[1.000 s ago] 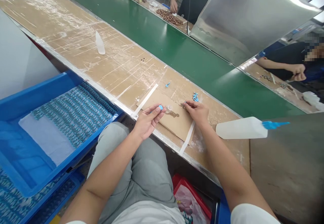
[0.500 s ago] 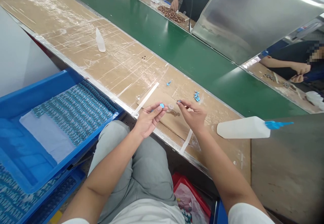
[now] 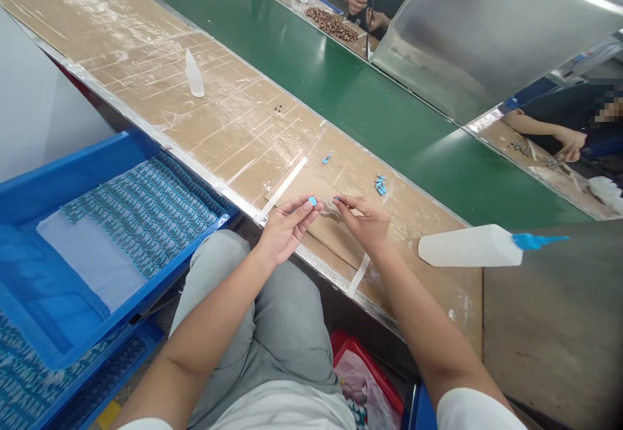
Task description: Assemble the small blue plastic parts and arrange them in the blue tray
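My left hand [image 3: 285,229] pinches a small round blue part [image 3: 312,202] between thumb and fingers, just above the near edge of the cardboard-covered bench [image 3: 195,119]. My right hand [image 3: 367,221] is closed in a pinch on a tiny blue piece [image 3: 335,199], its fingertips almost touching the left hand's. Between the two hands lies a small clear object [image 3: 329,208] on a loose cardboard sheet [image 3: 335,235]. A small heap of blue parts [image 3: 380,185] and a single blue part [image 3: 327,157] lie farther out on the bench.
A white squeeze bottle with a blue nozzle [image 3: 472,246] lies to the right. A blue bin [image 3: 92,235] of teal parts stands at the left. A green conveyor belt [image 3: 341,93] runs beyond, with other people's hands [image 3: 357,0] across it. A red crate [image 3: 365,378] sits underneath.
My right hand drew back from the cardboard sheet toward my left hand, with a tiny blue piece pinched in it. The left hand stayed nearly still.
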`<state>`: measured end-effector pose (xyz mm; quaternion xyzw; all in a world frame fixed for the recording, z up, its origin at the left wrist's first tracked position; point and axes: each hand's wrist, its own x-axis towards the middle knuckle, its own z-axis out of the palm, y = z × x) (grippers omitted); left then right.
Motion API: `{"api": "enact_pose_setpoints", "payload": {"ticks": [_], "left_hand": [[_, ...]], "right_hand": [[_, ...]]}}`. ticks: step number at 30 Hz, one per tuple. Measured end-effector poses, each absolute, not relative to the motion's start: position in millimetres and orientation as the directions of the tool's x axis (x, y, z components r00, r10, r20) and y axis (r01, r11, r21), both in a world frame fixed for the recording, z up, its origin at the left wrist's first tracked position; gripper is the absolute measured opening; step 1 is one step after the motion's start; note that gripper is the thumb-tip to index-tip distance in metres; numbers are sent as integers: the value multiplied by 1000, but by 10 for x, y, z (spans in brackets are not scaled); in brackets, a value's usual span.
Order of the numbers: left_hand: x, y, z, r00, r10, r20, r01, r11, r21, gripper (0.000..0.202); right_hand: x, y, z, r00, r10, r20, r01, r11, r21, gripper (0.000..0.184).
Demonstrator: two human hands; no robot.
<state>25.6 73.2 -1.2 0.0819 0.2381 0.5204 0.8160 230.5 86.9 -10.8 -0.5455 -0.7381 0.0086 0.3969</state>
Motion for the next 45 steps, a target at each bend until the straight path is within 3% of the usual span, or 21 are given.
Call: {"api": "enact_pose_setpoints", "payload": {"ticks": [12,18,24,30,45], "left_hand": [[266,719,11,334,884,-326,-793,451,411,22],[281,700,-8,346,889,-301,-790,449,417,24],[309,652,14,369,889,-272,-773,456,441,22],[308,633,21,385,890,-244,-777,455,435,23],[296,630,43,361,891,-275,-791,449,417,23]], "right_hand": [[2148,804,46,228,892,391,611,182,-771,23],[1974,647,231,358,899,251,318,136,-938,31],[1676,450,355,360,882,304,173,257,-951,21],[1554,418,313,362,890,276,80,266,-961,20],[1498,420,260,383,873,303,167,257,-952,18]]}}
